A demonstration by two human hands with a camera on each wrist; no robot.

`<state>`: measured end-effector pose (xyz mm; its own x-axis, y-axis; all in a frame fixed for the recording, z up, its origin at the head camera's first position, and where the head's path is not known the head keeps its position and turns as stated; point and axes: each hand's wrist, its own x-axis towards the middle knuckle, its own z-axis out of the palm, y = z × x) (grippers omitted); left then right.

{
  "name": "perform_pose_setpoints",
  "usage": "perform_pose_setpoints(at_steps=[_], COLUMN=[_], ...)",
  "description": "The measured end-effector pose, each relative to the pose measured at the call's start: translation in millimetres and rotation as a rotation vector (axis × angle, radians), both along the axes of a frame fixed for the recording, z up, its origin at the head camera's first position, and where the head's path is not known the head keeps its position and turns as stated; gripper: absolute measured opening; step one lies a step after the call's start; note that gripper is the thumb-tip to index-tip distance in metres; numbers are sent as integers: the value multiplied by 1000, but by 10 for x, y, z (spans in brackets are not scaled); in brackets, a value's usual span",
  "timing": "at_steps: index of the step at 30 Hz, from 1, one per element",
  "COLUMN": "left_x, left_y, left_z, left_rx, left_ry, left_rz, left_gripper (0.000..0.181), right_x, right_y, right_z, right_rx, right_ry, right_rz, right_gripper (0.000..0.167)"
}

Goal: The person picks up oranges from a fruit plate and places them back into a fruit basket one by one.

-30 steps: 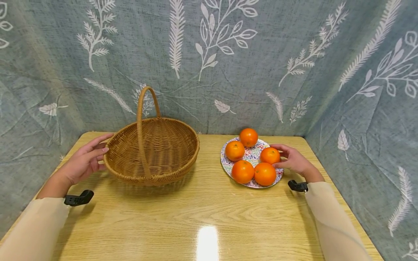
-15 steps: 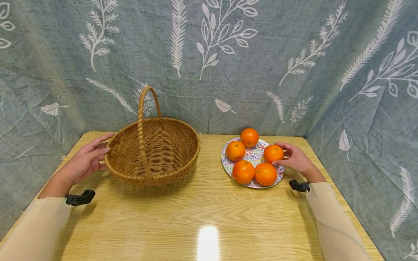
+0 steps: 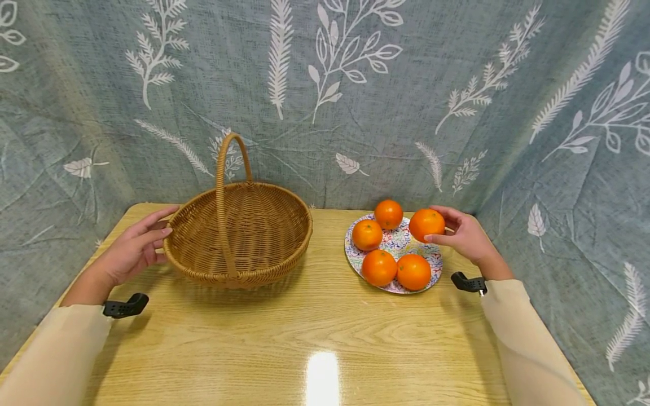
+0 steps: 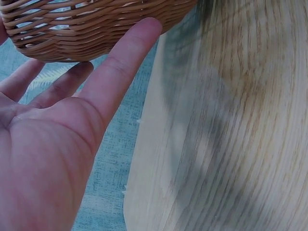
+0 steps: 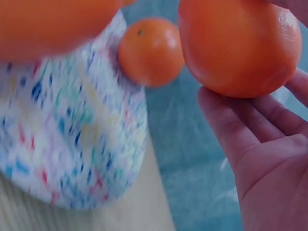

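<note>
My right hand (image 3: 466, 234) grips an orange (image 3: 426, 225) between thumb and fingers, holding it above the right side of a speckled plate (image 3: 401, 241). In the right wrist view, the held orange (image 5: 238, 45) rests on the fingertips, clear of the plate (image 5: 72, 144). Several other oranges (image 3: 379, 268) lie on the plate. My left hand (image 3: 129, 251) touches the left side of a wicker basket (image 3: 254, 231) with an upright handle; its fingers look fairly straight. In the left wrist view, the thumb (image 4: 118, 67) lies against the basket's woven outer wall (image 4: 96, 29).
Basket and plate stand apart near the back of a wooden table (image 3: 244, 338). Behind and on both sides hangs a grey-green curtain (image 3: 325, 101) with white leaf patterns. A bright light reflection (image 3: 323, 375) shows at the table's front.
My right hand has raised one orange off the plate, moving it up and slightly right. The left hand stays at the basket, which has not moved.
</note>
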<state>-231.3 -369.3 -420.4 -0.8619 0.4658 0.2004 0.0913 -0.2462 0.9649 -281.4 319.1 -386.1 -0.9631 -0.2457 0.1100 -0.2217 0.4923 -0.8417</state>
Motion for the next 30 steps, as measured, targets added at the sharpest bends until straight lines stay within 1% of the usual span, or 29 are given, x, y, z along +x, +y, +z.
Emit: perform_pose_setpoints(at_steps=[4, 8, 12, 18, 24, 30], left_x=[0, -5, -11, -13, -10, -5], left_y=[-4, -5, -4, 5, 23, 33], left_z=[3, 7, 14, 29, 46, 63], left_rx=[-4, -11, -24, -21, -26, -38], left_ry=[-1, -7, -11, -16, -19, -24], left_rz=[4, 10, 18, 17, 21, 33], left_gripper=[52, 52, 51, 51, 51, 51], right_x=[13, 0, -1, -43, -109, -149], right_y=[-159, -344, -548, -783, -963, -1150], right_z=[110, 197, 287, 381, 426, 497], right_rx=[-32, -80, -112, -131, -159, -193], right_ry=[15, 43, 46, 24, -14, -29], right_rz=[38, 107, 155, 183, 203, 226], right_gripper=[71, 67, 68, 70, 69, 70])
